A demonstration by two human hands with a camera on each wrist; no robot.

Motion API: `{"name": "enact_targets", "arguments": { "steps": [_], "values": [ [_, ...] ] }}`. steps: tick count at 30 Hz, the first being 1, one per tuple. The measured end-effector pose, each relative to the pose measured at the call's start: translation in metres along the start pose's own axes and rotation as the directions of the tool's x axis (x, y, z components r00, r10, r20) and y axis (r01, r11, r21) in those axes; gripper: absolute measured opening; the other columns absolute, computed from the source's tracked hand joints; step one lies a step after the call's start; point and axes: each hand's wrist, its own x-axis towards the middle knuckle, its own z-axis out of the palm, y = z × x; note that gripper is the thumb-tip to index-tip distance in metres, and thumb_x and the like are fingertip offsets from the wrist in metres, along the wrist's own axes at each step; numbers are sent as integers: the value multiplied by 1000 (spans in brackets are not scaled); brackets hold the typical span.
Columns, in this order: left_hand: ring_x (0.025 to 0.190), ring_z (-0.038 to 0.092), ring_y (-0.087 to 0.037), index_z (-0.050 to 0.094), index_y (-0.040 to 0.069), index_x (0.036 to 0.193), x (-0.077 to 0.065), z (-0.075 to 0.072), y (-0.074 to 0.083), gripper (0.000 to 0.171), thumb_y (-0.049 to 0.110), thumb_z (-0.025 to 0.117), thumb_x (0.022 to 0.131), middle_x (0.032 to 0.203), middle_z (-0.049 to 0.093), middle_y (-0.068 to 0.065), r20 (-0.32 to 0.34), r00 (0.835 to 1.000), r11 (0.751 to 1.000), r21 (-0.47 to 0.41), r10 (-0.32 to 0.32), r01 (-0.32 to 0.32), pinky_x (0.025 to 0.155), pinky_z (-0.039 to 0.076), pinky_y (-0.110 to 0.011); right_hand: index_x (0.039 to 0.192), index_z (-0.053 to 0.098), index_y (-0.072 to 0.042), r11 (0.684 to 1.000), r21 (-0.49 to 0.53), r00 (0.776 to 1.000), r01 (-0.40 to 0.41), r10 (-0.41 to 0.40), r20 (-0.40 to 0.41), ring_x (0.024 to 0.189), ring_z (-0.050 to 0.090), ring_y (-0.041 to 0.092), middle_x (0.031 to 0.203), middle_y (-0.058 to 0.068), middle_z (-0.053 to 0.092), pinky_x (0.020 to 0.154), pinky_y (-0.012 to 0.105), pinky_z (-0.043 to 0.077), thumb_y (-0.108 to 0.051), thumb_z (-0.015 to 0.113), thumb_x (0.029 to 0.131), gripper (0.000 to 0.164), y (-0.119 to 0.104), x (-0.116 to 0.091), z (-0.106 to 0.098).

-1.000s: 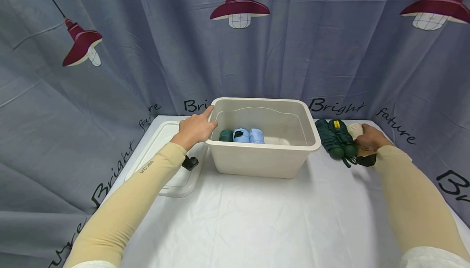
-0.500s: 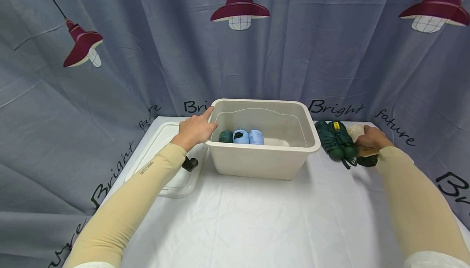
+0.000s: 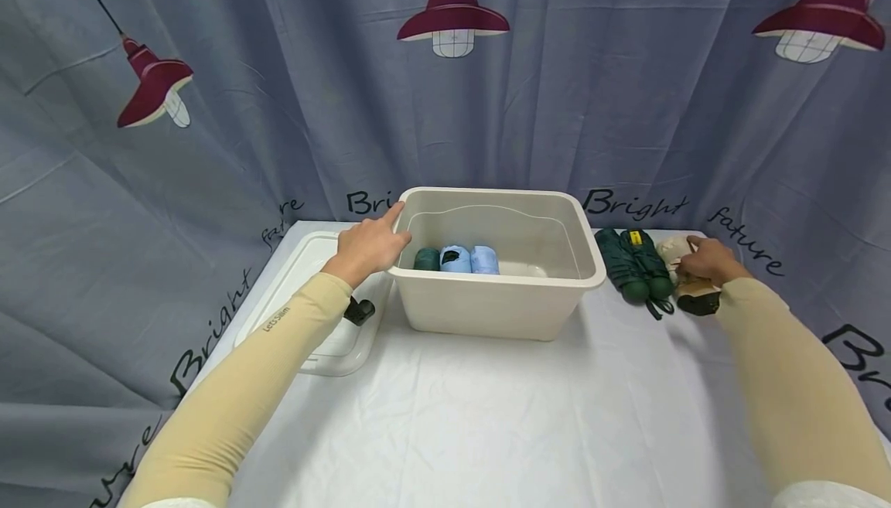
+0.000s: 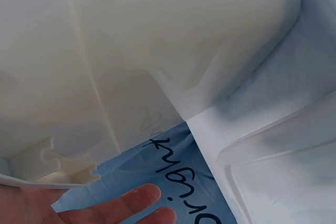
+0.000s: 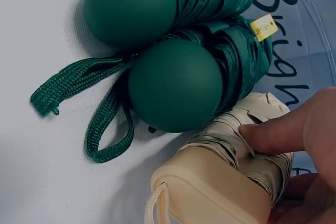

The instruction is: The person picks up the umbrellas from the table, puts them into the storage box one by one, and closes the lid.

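Note:
In the head view my left hand (image 3: 369, 247) rests at the left rim of a cream plastic storage bin (image 3: 487, 303), its fingers extended. The left wrist view shows these fingers (image 4: 139, 196) straight, beside the rim. Inside the bin lie a dark green rounded bundle (image 3: 427, 259) and two light blue ones (image 3: 455, 259). At the right, my right hand (image 3: 711, 260) grips a cream folded umbrella (image 5: 210, 184) by its pleated cloth, thumb on top. Two dark green folded umbrellas (image 5: 176, 85) with ball-shaped handles and wrist straps lie right beside it.
A white lid (image 3: 341, 346) lies left of the bin, partly under my left forearm. White cloth covers the table (image 3: 501, 415). A grey-blue curtain (image 3: 543, 90) with printed lamps hangs behind the table's far edge.
My right hand has shifted slightly at the cream umbrella, and more of its cloth shows. The left hand and the bin have stayed in place.

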Motion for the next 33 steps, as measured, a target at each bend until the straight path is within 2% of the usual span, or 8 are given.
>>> {"name": "enact_targets", "arguments": {
  "steps": [7,9,15,21,28,33],
  "values": [
    [72,60,-28,15,36,162,-1,-1,0,68,50,37,99,85,63,-11,-3,1000,1000,-6,4,-4,64,43,-44,155,12,10,999,20,996,25,-23,-82,105,44,50,137,47,33,90,57,44,-10,61,85,88,-4,-3,-3],
    [71,60,-28,14,36,162,-2,-1,0,69,50,36,99,84,63,-11,2,1000,1000,-6,4,-4,64,43,-44,155,10,9,999,31,997,31,-29,-75,107,43,50,140,48,29,90,57,44,-11,61,87,87,-6,-4,-5],
    [74,60,-29,15,36,162,-2,-1,-1,69,51,35,98,90,64,-12,-5,1000,1000,-4,5,-5,67,44,-45,157,7,7,996,57,997,73,-71,-44,104,44,46,144,47,26,79,46,46,-13,61,91,87,-18,-10,-15],
    [74,60,-29,15,35,162,-3,-1,-1,68,49,37,100,89,64,-12,1,1000,1000,-10,11,-11,67,44,-45,157,5,7,988,74,991,135,-132,-38,112,46,51,142,46,31,84,54,46,-13,58,94,84,-34,-19,-23],
    [71,59,-28,15,35,162,-3,0,1,68,49,36,99,84,63,-11,2,1000,1000,-12,14,-14,66,43,-44,158,7,5,988,74,990,133,-129,-60,110,49,52,140,46,34,75,48,51,-12,60,93,85,-54,-27,-29],
    [72,60,-28,15,35,163,-2,-1,1,69,49,37,99,86,64,-10,6,1000,1000,-14,17,-17,66,44,-44,159,8,3,987,69,987,146,-141,-75,114,49,56,140,45,35,78,53,51,-13,61,94,85,-71,-37,-35]
  ]
}}
